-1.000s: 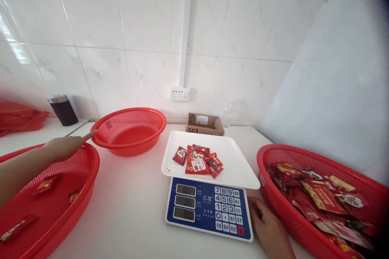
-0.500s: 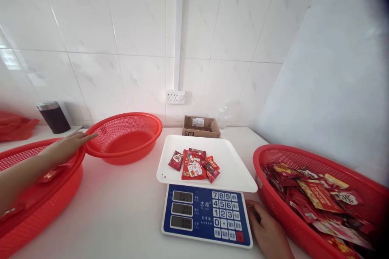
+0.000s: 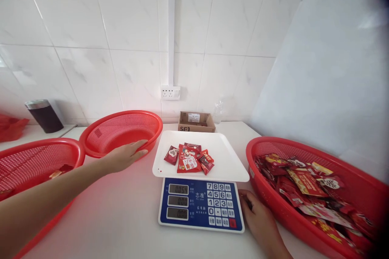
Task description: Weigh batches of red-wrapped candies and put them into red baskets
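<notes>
My left hand (image 3: 129, 156) reaches over the front right rim of a red mesh basket (image 3: 121, 116), its fingers stretched out and holding nothing. On the white tray of a digital scale (image 3: 199, 206) lie several small snack packets: a larger red packet (image 3: 188, 160) in the middle, a dark red packet (image 3: 172, 155) to its left and others to its right and behind. The scale's top display appears to read 0.054. My right hand (image 3: 259, 220) rests on the table at the scale's right edge, thumb and finger slightly apart, with no object visible in it.
On the right stands a red basket (image 3: 253, 145) full of mixed snack packets. Another red basket (image 3: 68, 142) with a few packets is at the left, partly behind my forearm. Behind are a cardboard box (image 3: 197, 121), a clear plastic bottle (image 3: 218, 111) and a dark canister (image 3: 45, 117).
My left hand has moved right, from between the two left baskets to the front right rim of the back one. My right hand stays beside the scale. The view has shifted slightly.
</notes>
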`<action>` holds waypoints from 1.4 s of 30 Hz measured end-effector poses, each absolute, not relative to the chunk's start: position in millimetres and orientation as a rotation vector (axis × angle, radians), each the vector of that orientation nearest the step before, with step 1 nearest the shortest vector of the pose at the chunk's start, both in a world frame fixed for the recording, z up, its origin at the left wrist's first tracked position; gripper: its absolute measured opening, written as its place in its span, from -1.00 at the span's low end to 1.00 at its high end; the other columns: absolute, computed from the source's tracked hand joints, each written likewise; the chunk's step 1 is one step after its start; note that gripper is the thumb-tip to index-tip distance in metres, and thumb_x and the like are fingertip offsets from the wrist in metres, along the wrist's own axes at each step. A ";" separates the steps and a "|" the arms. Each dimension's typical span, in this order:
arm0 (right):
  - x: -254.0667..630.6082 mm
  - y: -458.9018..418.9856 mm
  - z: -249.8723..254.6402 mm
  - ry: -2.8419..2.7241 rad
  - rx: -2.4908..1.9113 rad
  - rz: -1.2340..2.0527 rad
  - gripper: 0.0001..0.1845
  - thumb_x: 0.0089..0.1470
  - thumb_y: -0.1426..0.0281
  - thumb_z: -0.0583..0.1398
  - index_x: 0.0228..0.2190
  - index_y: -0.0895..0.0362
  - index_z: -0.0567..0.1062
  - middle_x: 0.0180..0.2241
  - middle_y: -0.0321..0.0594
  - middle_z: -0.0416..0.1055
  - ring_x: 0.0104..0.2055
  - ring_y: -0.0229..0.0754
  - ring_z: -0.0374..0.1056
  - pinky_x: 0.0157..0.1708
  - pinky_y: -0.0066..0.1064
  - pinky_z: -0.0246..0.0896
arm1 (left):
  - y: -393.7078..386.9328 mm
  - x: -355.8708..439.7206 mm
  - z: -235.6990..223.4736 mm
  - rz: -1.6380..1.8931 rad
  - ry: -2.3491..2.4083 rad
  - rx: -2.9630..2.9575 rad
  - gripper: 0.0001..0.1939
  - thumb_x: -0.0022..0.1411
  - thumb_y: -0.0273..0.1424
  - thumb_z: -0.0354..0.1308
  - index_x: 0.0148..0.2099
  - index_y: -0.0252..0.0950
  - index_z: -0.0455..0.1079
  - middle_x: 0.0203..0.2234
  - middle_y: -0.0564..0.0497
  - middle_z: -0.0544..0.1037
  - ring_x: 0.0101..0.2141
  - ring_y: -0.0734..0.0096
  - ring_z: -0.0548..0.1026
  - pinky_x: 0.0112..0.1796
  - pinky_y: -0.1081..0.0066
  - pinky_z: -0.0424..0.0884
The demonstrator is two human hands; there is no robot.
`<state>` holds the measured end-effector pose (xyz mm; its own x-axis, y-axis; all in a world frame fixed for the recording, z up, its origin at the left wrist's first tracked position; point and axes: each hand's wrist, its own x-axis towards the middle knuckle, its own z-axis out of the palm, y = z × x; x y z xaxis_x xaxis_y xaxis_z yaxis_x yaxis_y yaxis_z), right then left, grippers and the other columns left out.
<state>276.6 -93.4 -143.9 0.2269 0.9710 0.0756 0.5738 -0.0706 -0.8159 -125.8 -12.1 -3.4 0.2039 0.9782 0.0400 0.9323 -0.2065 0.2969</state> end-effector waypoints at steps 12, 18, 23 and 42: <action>251.9 -112.5 -93.6 -1.499 -1.532 0.102 -0.61 0.09 0.16 0.00 -0.22 0.14 0.44 -0.30 -0.07 0.49 -0.33 -0.14 0.41 -0.35 -0.37 0.31 | -0.9 -14.3 -13.5 0.247 1.460 2.523 -0.54 0.23 -0.30 -0.19 0.16 -0.22 0.15 0.03 -0.10 0.35 0.08 0.21 0.24 0.05 0.21 0.19; 256.7 -86.6 -18.7 -1.957 -1.533 -0.152 -0.65 0.12 0.28 -0.02 -0.17 0.08 0.46 -0.16 -0.11 0.44 -0.08 -0.05 0.31 -0.11 -0.22 0.23 | 1.0 -16.2 -13.3 0.282 1.512 2.528 -0.50 0.13 -0.46 -0.12 0.14 -0.22 0.20 0.13 -0.09 0.23 0.11 0.18 0.19 0.07 0.20 0.19; 290.6 -51.5 2.4 -2.053 -1.722 0.055 -0.55 0.06 0.31 0.05 0.00 0.11 0.36 0.03 -0.11 0.33 0.07 0.00 0.22 0.01 -0.14 0.15 | -5.0 -28.4 0.3 0.344 1.610 2.521 -0.45 0.03 -0.55 -0.11 0.10 -0.24 0.25 0.17 -0.06 0.16 0.13 0.22 0.19 0.10 0.26 0.17; 220.2 -35.3 -6.6 -2.314 -1.599 0.400 -0.47 0.09 0.20 0.06 0.07 0.13 0.28 0.06 -0.02 0.26 0.08 -0.05 0.19 0.02 -0.22 0.10 | 4.5 12.0 -7.0 0.387 1.460 2.406 -0.31 0.02 0.00 0.06 0.15 -0.22 0.14 0.04 -0.16 0.33 0.05 0.11 0.28 0.00 0.22 0.22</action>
<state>220.2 -35.3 -6.6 -0.3359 0.9379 0.0863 0.8547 0.3420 -0.3906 12.0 4.5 -7.0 0.4474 0.8913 0.0735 0.8106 -0.4389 0.3877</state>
